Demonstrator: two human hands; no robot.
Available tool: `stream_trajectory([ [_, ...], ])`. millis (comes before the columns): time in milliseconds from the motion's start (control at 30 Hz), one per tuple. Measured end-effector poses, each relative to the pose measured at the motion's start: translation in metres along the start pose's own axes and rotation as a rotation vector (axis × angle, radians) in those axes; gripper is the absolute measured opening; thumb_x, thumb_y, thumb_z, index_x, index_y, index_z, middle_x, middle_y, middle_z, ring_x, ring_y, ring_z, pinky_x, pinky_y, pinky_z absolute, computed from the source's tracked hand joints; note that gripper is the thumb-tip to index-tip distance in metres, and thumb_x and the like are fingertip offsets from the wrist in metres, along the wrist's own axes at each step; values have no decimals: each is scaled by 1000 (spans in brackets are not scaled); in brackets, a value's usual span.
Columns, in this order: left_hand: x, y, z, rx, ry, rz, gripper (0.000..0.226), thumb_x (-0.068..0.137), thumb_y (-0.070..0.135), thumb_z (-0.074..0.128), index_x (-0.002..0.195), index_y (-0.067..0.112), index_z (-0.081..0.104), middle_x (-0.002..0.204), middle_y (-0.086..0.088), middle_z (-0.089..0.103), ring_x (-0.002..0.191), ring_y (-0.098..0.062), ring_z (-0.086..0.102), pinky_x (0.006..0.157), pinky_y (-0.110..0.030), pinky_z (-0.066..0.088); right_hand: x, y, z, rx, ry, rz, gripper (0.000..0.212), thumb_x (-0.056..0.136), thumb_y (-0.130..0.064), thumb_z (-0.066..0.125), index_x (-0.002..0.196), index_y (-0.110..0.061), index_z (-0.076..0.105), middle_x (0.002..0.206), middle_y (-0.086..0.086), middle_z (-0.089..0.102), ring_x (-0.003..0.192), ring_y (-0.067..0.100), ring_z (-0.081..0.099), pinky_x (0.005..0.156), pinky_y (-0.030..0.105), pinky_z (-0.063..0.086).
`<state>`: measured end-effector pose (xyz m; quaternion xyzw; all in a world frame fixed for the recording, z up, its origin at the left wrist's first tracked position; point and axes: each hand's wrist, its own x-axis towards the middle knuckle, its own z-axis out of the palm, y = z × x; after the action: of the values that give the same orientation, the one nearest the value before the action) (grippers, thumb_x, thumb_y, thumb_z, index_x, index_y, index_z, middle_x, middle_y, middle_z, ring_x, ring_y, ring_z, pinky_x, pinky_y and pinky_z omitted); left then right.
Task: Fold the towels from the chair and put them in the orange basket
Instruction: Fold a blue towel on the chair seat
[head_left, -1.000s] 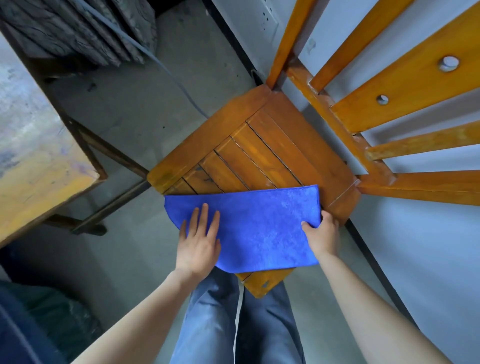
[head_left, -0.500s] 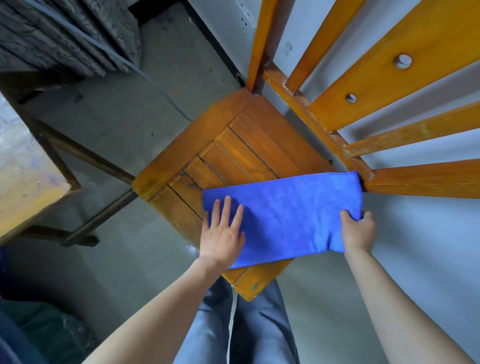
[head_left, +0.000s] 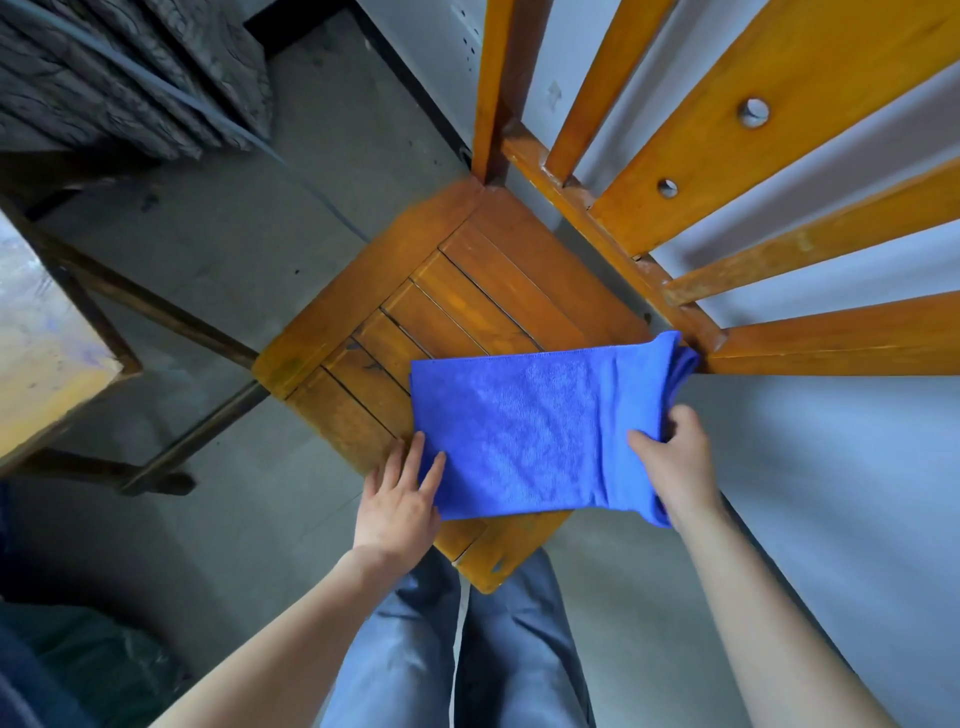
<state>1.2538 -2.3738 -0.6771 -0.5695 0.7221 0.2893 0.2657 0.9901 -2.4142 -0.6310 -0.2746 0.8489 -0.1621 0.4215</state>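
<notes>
The towel is plain bright blue. The chair is orange-brown wood, its slatted seat darker. The floor is grey, the wall pale grey-white, the trousers grey-blue, the desk worn yellow with bluish smudges.

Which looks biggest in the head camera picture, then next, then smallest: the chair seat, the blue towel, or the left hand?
Largest: chair seat.
Next: blue towel, which covers part of the seat.
Smallest: left hand, clearly smaller than both.

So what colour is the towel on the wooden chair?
A bright blue terry towel, solid with no pattern, seen clearly in the head view.
</notes>
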Motion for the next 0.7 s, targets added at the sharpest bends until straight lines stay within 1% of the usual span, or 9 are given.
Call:
stream_trajectory([
  [100, 2, 0, -1, -109, 79, 10, 65, 84, 33, 60, 142, 24, 35, 156, -9, 14, 137, -27, 31, 102, -42, 39, -29, -20, 29, -131, -201, -142, 22, 80, -7, 64, 86, -10, 42, 69, -5, 47, 65, 19, 46, 56, 30, 34],
  [167, 5, -2, -6, -289, -18, -14, 55, 93, 28, 45, 145, 26, 27, 158, -1, -1, 142, -20, 17, 109, -34, 29, -43, -28, 53, -213, -299, -199, 22, 81, -12, 62, 85, -13, 41, 67, -12, 46, 62, 12, 46, 55, 23, 35],
  [200, 8, -4, -6, -421, -35, -36, 51, 94, 24, 44, 144, 24, 33, 158, 1, 2, 142, -19, 16, 110, -31, 28, -47, -30, 64, -231, -336, -206, 20, 82, -14, 61, 84, -16, 41, 67, -14, 47, 61, 7, 46, 52, 15, 35],
  [267, 10, -5, -14, -863, -15, -140, 43, 92, 8, 46, 135, 14, 46, 155, -2, 19, 140, -19, 25, 108, -28, 28, -54, -34, 84, -215, -403, -191, 17, 83, -14, 59, 86, -17, 43, 70, -13, 50, 64, 8, 50, 55, 11, 38],
  [333, 12, -8, -25, -1355, 4, -307, 40, 91, -4, 43, 129, 6, 51, 145, -7, 40, 127, -20, 43, 101, -25, 36, -59, -37, 100, -206, -452, -176, 15, 83, -15, 58, 88, -16, 44, 76, -7, 54, 75, 18, 56, 65, 25, 45],
  [367, 14, -10, -30, -1507, 8, -372, 39, 92, -5, 41, 128, 3, 52, 138, -9, 48, 117, -18, 48, 97, -23, 39, -61, -38, 106, -213, -463, -171, 15, 83, -15, 58, 90, -16, 45, 80, -5, 56, 80, 21, 58, 69, 32, 48],
  [500, 15, -17, -36, -1588, -1, -434, 32, 96, 4, 39, 123, 5, 57, 123, -7, 57, 108, -16, 50, 95, -26, 37, -60, -39, 119, -207, -458, -161, 17, 84, -17, 58, 94, -16, 44, 88, -3, 57, 87, 24, 61, 77, 42, 53],
  [633, 12, -15, -36, -1622, -35, -429, 33, 100, 22, 35, 125, 11, 54, 122, -2, 56, 112, -18, 51, 93, -31, 37, -56, -32, 124, -152, -602, -177, 23, 88, -16, 57, 110, -18, 52, 87, -7, 57, 88, 16, 56, 82, 34, 49],
  [700, 11, -16, -36, -1657, -25, -430, 38, 100, 28, 34, 129, 11, 51, 126, -2, 54, 111, -18, 51, 92, -31, 37, -54, -22, 123, -194, -653, -202, 28, 91, -17, 53, 119, -21, 56, 100, -6, 62, 100, 13, 53, 89, 32, 47],
])
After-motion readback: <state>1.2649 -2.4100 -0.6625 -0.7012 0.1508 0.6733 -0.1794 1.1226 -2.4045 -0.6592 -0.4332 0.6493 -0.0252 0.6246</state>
